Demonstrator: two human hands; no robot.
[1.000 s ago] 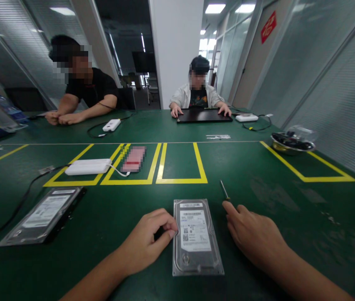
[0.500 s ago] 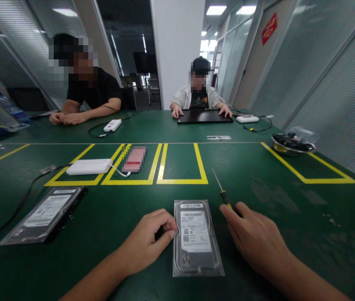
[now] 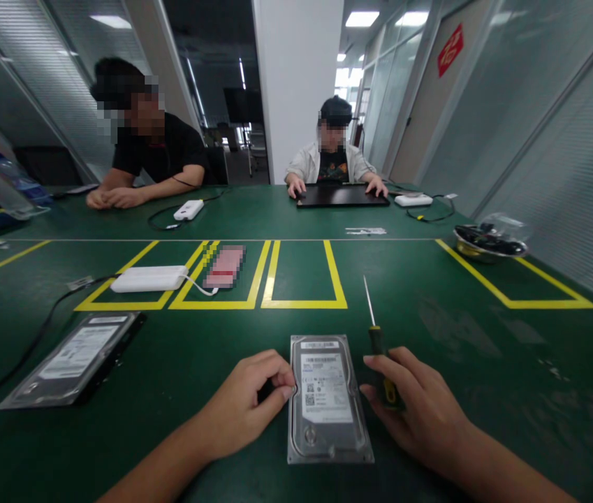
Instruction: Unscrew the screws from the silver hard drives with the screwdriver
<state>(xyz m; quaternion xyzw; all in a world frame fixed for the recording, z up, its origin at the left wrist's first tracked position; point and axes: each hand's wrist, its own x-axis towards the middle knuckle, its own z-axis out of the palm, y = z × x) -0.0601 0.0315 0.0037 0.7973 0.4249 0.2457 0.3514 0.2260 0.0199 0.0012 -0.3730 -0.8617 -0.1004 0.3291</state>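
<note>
A silver hard drive (image 3: 327,398) with a white label lies face up on the green table between my hands. At its left edge is my left hand (image 3: 259,391), with thumb and forefinger brought together against the side of the casing. Just to the drive's right, my right hand (image 3: 414,395) holds a screwdriver (image 3: 376,339) by its dark green and yellow handle. The blade points away from me, its tip well beyond the drive and above the table. My palm hides part of the handle.
A second hard drive (image 3: 76,356) lies at the left, near a white power bank (image 3: 149,279) cabled to a phone (image 3: 225,267). A metal bowl (image 3: 489,244) of dark items stands at the right. Two people sit opposite, one handling a black panel (image 3: 343,195).
The screwdriver has swung more upright in the picture, and more of its handle shows. My right fingers have shifted along the handle. My left hand and the drive have barely moved.
</note>
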